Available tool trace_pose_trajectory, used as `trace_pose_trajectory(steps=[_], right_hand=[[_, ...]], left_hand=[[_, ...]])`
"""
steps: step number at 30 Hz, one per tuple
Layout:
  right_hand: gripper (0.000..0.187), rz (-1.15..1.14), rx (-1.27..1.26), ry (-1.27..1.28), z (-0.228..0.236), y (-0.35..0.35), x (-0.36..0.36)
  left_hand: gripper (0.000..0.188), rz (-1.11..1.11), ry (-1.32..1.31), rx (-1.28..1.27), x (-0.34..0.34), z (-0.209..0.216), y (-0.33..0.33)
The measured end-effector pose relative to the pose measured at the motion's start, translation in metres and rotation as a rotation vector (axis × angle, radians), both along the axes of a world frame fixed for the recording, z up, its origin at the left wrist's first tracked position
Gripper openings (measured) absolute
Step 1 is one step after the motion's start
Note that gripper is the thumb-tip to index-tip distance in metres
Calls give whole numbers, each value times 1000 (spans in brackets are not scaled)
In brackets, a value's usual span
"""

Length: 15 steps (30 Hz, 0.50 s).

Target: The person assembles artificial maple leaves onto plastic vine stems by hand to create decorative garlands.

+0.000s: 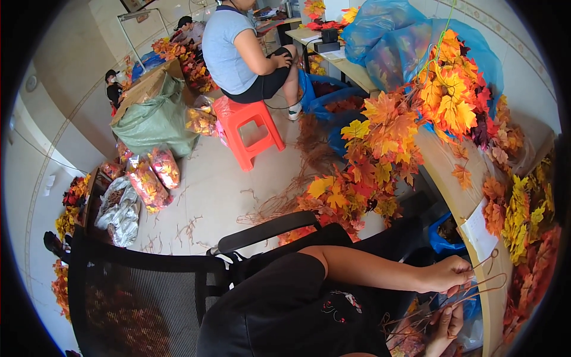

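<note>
My left hand reaches in from the middle, its fingers pinched on thin brown wire-like stems with curled, looped ends. Below it, my right hand is closed around the same bunch of stems, partly cut off by the lower side. The stems fan out toward my lap, over a reddish bundle that is hard to make out. Both hands are beside the edge of a wooden table. A white paper sheet lies on that table, close to my left hand.
Orange and yellow artificial maple leaves hang over the table's edge. A blue bag is under it. I sit on a black mesh chair. A person in a grey shirt sits on a red stool. Leaf-filled bags stand on the floor.
</note>
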State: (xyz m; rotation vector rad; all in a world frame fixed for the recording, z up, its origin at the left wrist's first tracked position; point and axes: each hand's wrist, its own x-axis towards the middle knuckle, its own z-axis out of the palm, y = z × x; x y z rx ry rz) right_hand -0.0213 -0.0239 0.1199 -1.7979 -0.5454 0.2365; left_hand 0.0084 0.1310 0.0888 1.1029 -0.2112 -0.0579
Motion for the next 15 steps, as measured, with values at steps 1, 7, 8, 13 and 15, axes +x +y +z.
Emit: trace_pose_trajectory(steps=[1,7,8,13,15], right_hand=[[24,-26,24,-12,13,12,-7],[25,45,-137,-51,14,-20,-3],[25,56,-170,-38,11,-32,-1],[25,255,-460,62,-2,-81,13],[22,298,-367,192,-5,-89,12]], left_hand=[[30,-2,-2,0,1,0,1],[29,-162,-49,-87,-13,9,8],[28,-182,-26,-61,-16,6,7],[26,-140,20,72,-45,11,9],[26,-166,2,106,-47,17,7]])
